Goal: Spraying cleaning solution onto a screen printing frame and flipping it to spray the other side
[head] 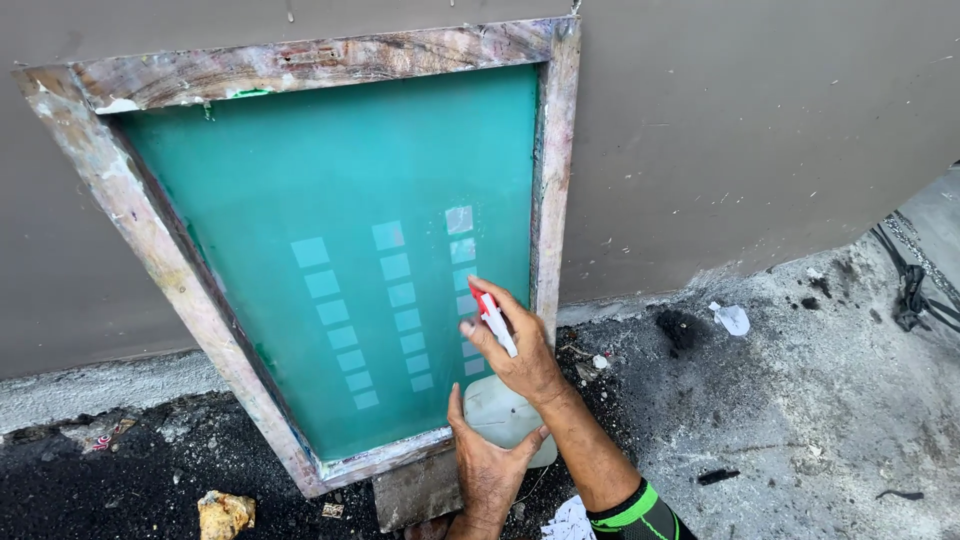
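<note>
While one wooden-framed printing screen (330,260) leans upright against a grey wall (760,130), two bare hands work at its lower right corner. The right hand (515,350) is curled closed around the red and white trigger head (490,312) of a spray bottle (505,415), with its fingers (497,302) wrapped over the trigger just in front of the green mesh. The left hand (487,465) sits directly below, its thumb and fingers spread partly open to cup the pale translucent bottle body from underneath, which rests low against the frame's bottom right corner. A dark sleeve with a bright green band (635,510) covers the right forearm, below and right of the screen.

On the mesh are three columns of pale squares. The left column shows six squares, the middle column six, and the right column is partly hidden by the hand, so its count cannot be told. The frame is stained and worn, and its bottom edge stands on a grey block (415,490).

Right of the screen, the concrete floor (800,400) is stained black, with one scrap of white paper (733,319) lying well apart from the frame. Below the frame's left corner lies one yellowish lump (224,514). Dark cables (915,290) run far right of the screen.
</note>
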